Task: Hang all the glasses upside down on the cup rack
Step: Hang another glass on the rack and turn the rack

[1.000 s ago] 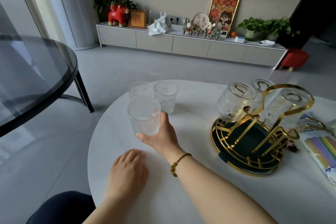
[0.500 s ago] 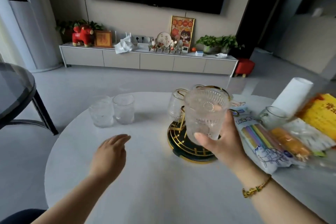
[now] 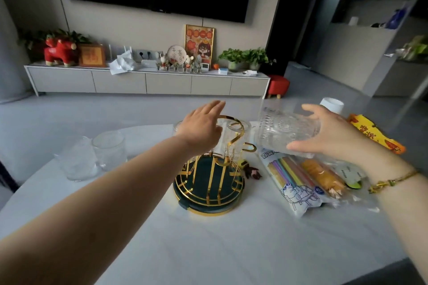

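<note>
**Glass on its side, free hook just to its left**

Our right hand [image 3: 333, 133] is wrapped around a patterned glass [image 3: 287, 131], thumb beneath and fingers over the top. The glass lies nearly on its side, with its long axis running left to right; which end is the mouth we cannot tell through the blur. It is in the air above the snack packets [image 3: 308, 176], near the right edge of the tabletop [image 3: 231, 250].

The cup rack [image 3: 209, 183] sits just left of the glass, near the middle of the tabletop. A bare gold hook [image 3: 250, 147] points toward the glass, so our right hand is the nearer one for hanging. Our left hand [image 3: 201, 126] is open, fingers spread, holding nothing; it hovers at the rack's top loop, and whether it touches the loop we cannot tell.

We judge the next move to be a turn of the glass mouth-down, then a short slide left onto the hook. Room is tight: hung glasses crowd the rack's far side. Two upright glasses [image 3: 92, 154] wait near the left edge.
</note>
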